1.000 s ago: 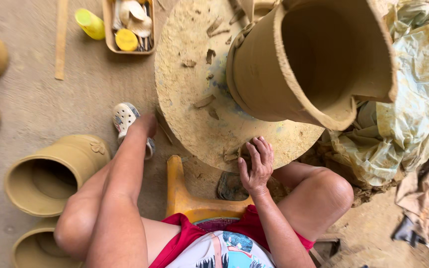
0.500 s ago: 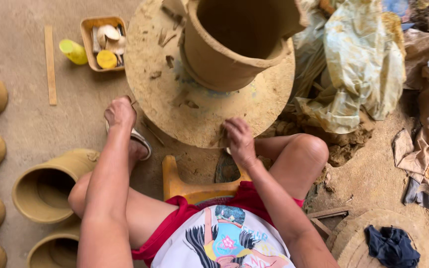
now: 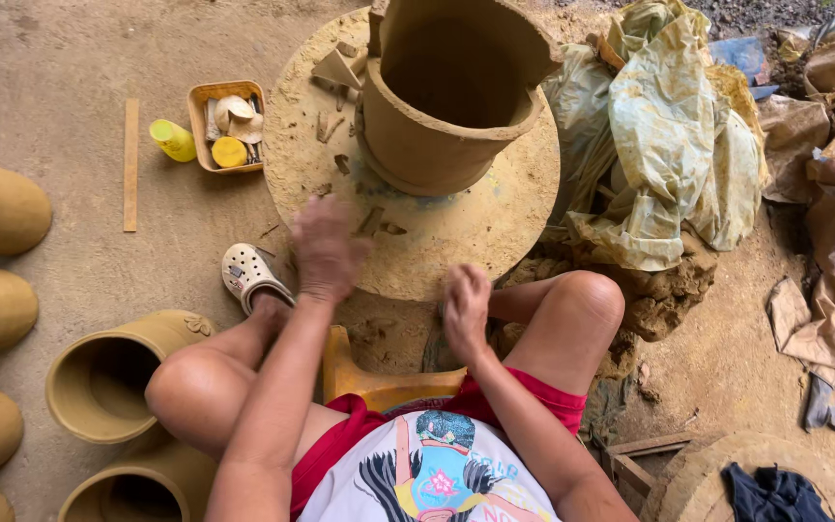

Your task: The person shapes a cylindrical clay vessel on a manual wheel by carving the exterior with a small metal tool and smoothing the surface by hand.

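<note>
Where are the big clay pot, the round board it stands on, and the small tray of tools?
Clay pot (image 3: 437,145), head view, on its outer wall.
Round board (image 3: 456,237), head view, bare top near the front edge.
Tool tray (image 3: 197,97), head view, its left rim.

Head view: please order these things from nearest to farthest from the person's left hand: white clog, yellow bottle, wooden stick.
From the left hand:
1. White clog, just left, on the foot.
2. Yellow bottle, up-left beside the tray.
3. Wooden stick, farthest left, on the floor.

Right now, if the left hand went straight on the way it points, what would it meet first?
The left hand, blurred, points up-frame across the round board. First in line are loose clay scraps, then probably the big clay pot; depth is unclear.
</note>
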